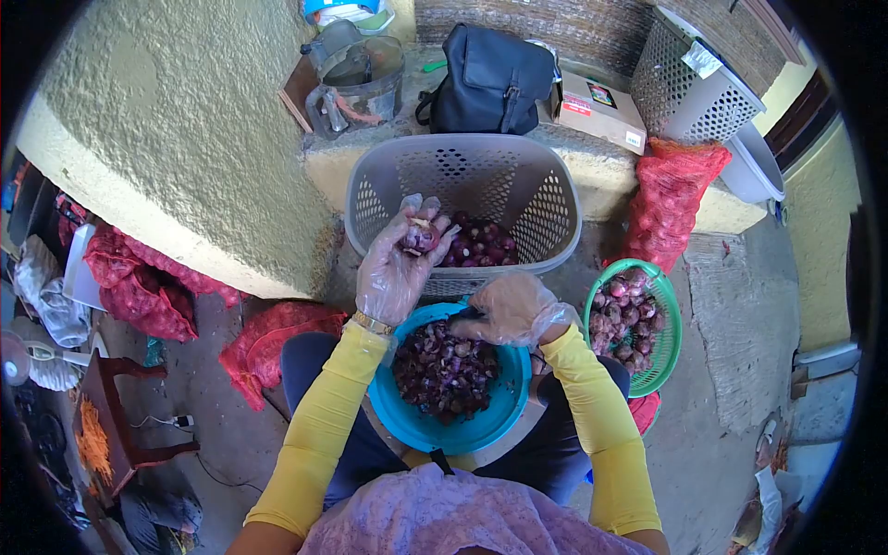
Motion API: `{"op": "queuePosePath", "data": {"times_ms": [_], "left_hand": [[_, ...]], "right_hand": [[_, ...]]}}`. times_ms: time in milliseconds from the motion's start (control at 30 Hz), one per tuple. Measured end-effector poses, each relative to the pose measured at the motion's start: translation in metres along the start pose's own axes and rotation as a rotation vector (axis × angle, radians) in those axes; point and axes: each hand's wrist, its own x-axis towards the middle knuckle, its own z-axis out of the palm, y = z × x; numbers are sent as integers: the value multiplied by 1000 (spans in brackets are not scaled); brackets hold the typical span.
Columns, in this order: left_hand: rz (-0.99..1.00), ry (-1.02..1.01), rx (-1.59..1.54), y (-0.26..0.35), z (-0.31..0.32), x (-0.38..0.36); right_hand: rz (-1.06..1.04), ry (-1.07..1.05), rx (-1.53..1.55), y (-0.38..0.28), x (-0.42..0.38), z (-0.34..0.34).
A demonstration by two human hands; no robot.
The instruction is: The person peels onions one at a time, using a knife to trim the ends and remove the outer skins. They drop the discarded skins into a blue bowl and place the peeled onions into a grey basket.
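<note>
My left hand [390,268], in a clear plastic glove, holds a red onion [421,239] up in front of the grey perforated basket [365,199]. The onion shows a pale cut patch at its top. My right hand [520,310], gloved the same way, is closed above the rim of the blue basin [509,407]. Something dark and small shows by its fingertips, too hidden to name. Dark purple onion skins [444,375] fill much of the basin, which sits between my knees. Several shiny peeled onions [481,242] lie inside the basket.
A green basket [672,342] of unpeeled onions stands at right, before a red mesh sack [671,199]. More red sacks [148,287] lie at left near a wooden stool [116,416]. On the ledge are a black backpack [490,79], a cardboard box [599,109] and a clear container [365,79].
</note>
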Motion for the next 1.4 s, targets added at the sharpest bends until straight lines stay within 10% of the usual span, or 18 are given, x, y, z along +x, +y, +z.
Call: {"op": "queuePosePath", "data": {"times_ms": [933,1400], "left_hand": [[28,-237,292,11,10,-3],[-188,-131,144,14,-16,3]], "right_hand": [[114,393,925,26,-3,-9],[-29,537,583,14,2,-12]]}}
